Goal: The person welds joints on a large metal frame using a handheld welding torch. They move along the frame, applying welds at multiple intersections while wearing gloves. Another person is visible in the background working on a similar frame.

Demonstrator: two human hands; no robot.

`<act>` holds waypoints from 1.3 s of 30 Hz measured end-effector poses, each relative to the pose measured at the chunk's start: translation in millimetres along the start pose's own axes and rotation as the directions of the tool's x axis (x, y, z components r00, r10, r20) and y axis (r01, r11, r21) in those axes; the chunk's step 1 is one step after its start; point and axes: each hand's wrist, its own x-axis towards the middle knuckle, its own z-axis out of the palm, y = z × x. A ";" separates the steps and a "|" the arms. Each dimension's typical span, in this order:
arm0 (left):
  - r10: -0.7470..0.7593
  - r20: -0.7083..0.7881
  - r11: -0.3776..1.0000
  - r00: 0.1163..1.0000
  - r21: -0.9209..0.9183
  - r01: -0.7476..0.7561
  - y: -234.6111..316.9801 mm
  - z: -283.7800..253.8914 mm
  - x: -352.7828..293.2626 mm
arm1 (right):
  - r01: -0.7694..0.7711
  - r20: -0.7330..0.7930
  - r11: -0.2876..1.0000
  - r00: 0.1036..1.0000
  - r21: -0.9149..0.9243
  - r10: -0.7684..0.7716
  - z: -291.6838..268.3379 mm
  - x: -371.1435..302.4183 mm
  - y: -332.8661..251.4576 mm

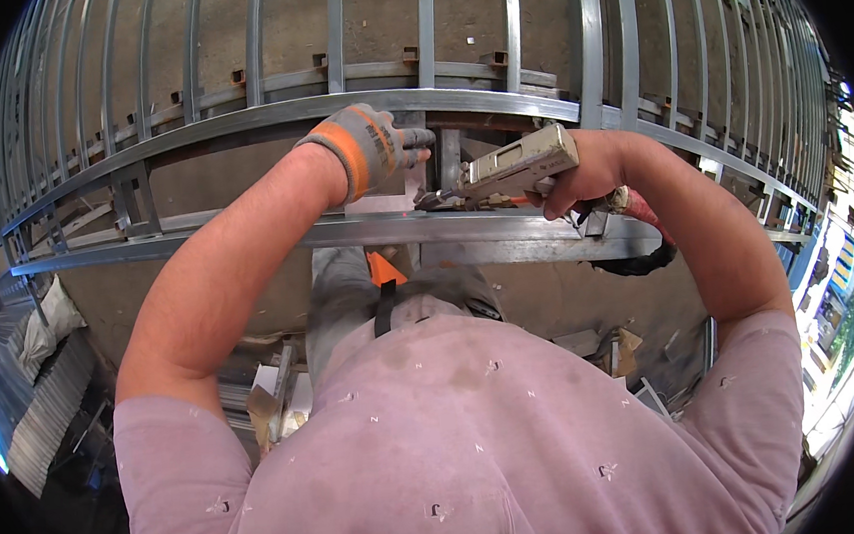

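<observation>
My left hand, in a grey and orange glove, reaches over the metal frame. Its fingers stretch to the right beside a short upright post between two horizontal rails; whether they touch the post I cannot tell. Bare and closed, my right hand grips a grey laser welding gun. The gun's narrow nozzle points left, just above the near rail and below my left fingertips. A small red light spot shows on that rail by the nozzle. A red-wrapped cable trails from the gun below my right wrist.
Long parallel metal bars run away beyond the far rail. Corrugated sheets and a whitish sack lie at the left. Scrap pieces lie on the floor beside my legs.
</observation>
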 end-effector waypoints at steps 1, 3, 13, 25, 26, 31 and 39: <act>-0.001 -0.009 1.000 1.000 0.004 0.001 -1.6 1.6 0.7 | -0.012 -0.003 1.000 1.000 0.004 0.012 -1.4 2.3 0.5; 0.016 0.002 1.000 1.000 -0.014 -0.016 -2.4 -0.2 0.6 | 0.008 0.019 1.000 1.000 -0.008 -0.008 -2.7 5.1 -2.9; 0.038 -0.097 0.999 0.995 0.025 -0.035 -5.3 8.1 1.2 | -0.069 0.068 0.997 0.995 0.029 0.066 -10.4 14.7 -11.8; 0.055 -0.171 0.998 0.984 0.053 -0.046 -3.0 21.4 1.1 | -0.122 0.099 0.992 0.988 -0.020 0.123 -13.5 20.7 -10.5; 0.062 -0.189 0.997 0.980 0.052 -0.053 -2.3 22.2 1.0 | -0.117 0.102 0.993 0.988 -0.023 0.119 -13.7 20.3 -11.6; 0.031 -0.141 0.999 0.989 -0.007 -0.033 -1.4 5.2 -4.7 | -0.005 0.087 0.999 0.996 0.033 0.002 -11.5 21.3 -5.0; -0.066 -0.323 0.995 0.944 -0.097 0.037 -5.0 4.0 -29.8 | -0.018 0.104 1.000 0.994 0.024 0.015 -14.4 20.6 -12.8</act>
